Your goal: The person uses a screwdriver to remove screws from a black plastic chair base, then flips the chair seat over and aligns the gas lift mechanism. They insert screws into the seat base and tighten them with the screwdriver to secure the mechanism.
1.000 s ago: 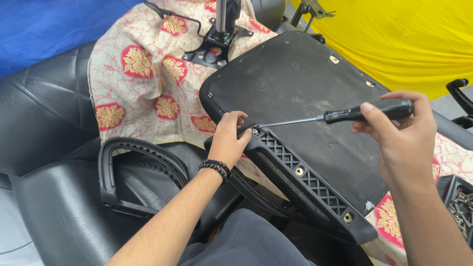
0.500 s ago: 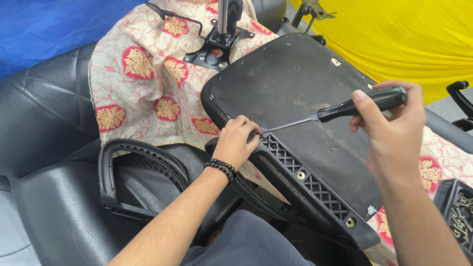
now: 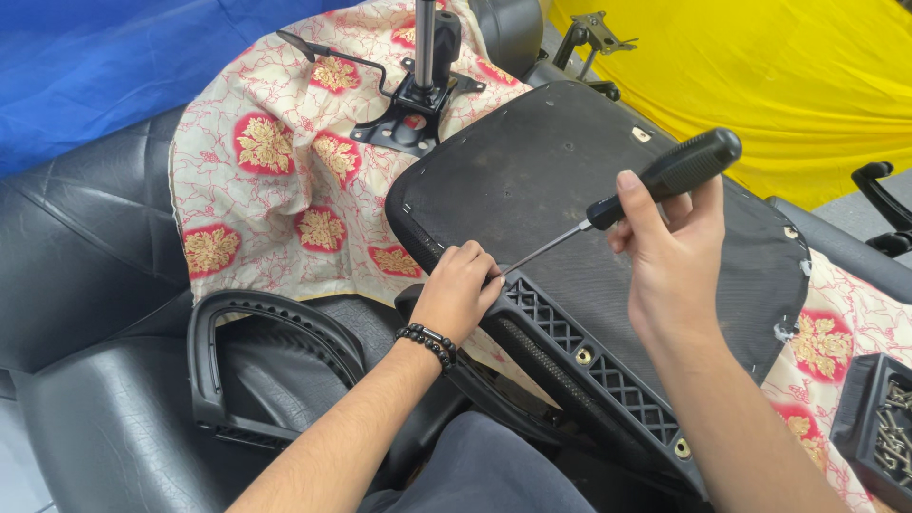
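My right hand [image 3: 679, 261] closes its grip round the screwdriver [image 3: 655, 185]; my left hand [image 3: 458, 294] grips the black bracket [image 3: 589, 366] at the screwdriver's tip.

Two bare hands are in view: the left hand [image 3: 460, 288], with one black beaded bracelet [image 3: 427, 344] at its wrist, and the right hand [image 3: 671, 255], which grips one black-handled screwdriver with a thin steel shaft [image 3: 635, 197].

Under both hands lies one black upturned chair seat base [image 3: 589, 180]. Along its near edge, just right of the left hand, runs one black ribbed plastic bracket [image 3: 594, 372] with two round screw holes showing.

Left of and below the left hand lies one black curved plastic armrest loop [image 3: 249, 334].

Above the left hand stands one black metal chair mechanism plate with a chrome post [image 3: 418, 90].

Below and right of the right hand sits one black plastic tray of metal screws [image 3: 879, 423]; the screws are too many and too small to count.

One floral red and cream cloth [image 3: 275, 190] lies spread beneath.
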